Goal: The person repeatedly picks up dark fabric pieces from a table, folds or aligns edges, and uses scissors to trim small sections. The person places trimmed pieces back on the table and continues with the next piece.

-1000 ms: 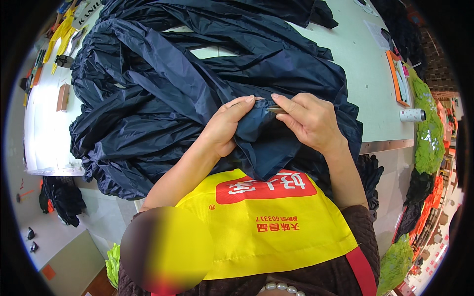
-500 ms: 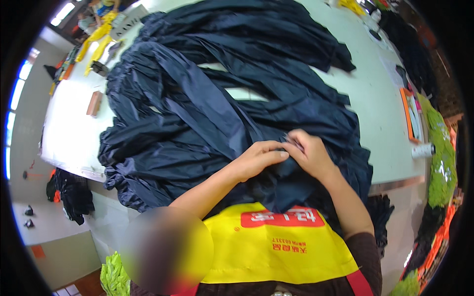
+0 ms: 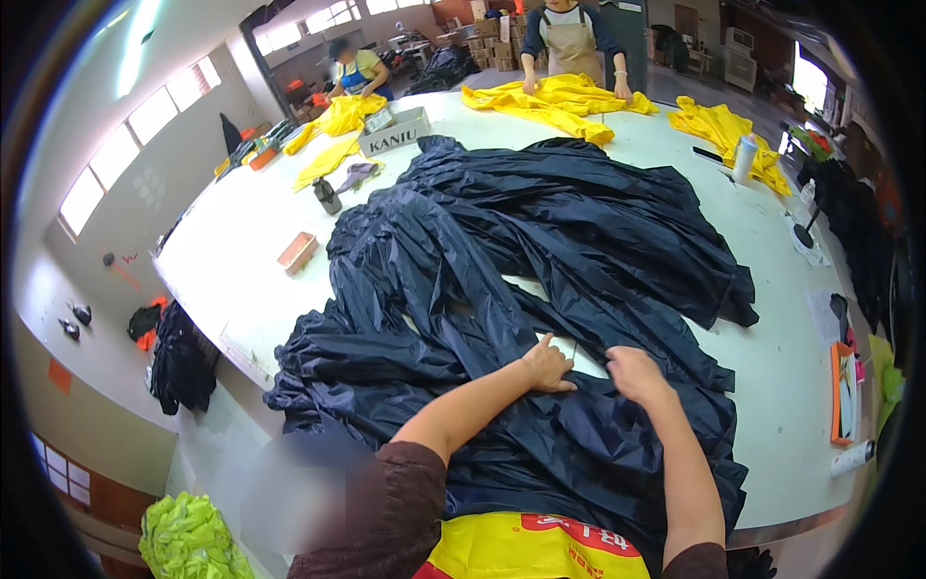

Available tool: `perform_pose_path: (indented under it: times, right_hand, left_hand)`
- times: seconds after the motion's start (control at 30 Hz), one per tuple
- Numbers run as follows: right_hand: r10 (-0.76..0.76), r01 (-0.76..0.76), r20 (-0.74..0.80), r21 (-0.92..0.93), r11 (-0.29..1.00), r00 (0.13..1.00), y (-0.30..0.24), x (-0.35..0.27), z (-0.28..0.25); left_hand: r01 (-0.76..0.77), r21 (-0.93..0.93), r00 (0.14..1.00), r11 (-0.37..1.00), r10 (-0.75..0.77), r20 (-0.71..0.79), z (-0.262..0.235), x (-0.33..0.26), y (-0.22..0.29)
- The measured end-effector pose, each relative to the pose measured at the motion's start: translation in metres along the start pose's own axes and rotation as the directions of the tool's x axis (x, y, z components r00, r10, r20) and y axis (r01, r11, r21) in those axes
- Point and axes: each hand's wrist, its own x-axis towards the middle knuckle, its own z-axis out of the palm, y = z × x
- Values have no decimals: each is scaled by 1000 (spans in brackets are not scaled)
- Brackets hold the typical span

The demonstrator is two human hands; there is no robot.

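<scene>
A heap of dark navy garments (image 3: 434, 309) in thin, shiny, creased fabric spreads over the white table (image 3: 241, 246) before me. My left hand (image 3: 548, 367) rests at the edge of a dark fold, beside a gap where the white tabletop shows. Its index finger and thumb are apart, and nothing shows between them. To its right, my right hand (image 3: 635, 374) hovers over or touches the cloth with curled fingers. Whatever lies in those fingers is too small and blurred to make out.
Two people work with yellow garments (image 3: 550, 96) across the table. A grey box (image 3: 394, 133), a dark bottle (image 3: 328, 197) and a reddish block (image 3: 297, 253) stand at left. At right are a white bottle (image 3: 745, 158), an orange tray (image 3: 837, 394) and a white cylinder (image 3: 853, 459).
My hands have moved away from my body and apart from each other; earlier they met over the cloth. The view has tilted up, bringing the far side and the people into sight.
</scene>
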Motion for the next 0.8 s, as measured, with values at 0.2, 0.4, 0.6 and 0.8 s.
perform_pose_path:
  times: [0.2, 0.4, 0.6, 0.8]
  right_hand:
    - [192, -128, 221, -276, 953, 956, 25, -30, 68]
    - [325, -372, 305, 108, 922, 895, -6, -118, 103]
    - [673, -649, 240, 609, 457, 700, 41, -149, 118]
    - [897, -14, 315, 945, -327, 311, 28, -167, 62]
  left_hand:
    - [262, -310, 940, 914, -169, 297, -13, -10, -9]
    - [411, -144, 674, 900, -194, 713, -20, -43, -3]
    - [371, -72, 758, 926, -257, 600, -13, -47, 27]
    - [486, -398, 868, 778, -375, 326, 9, -3, -5]
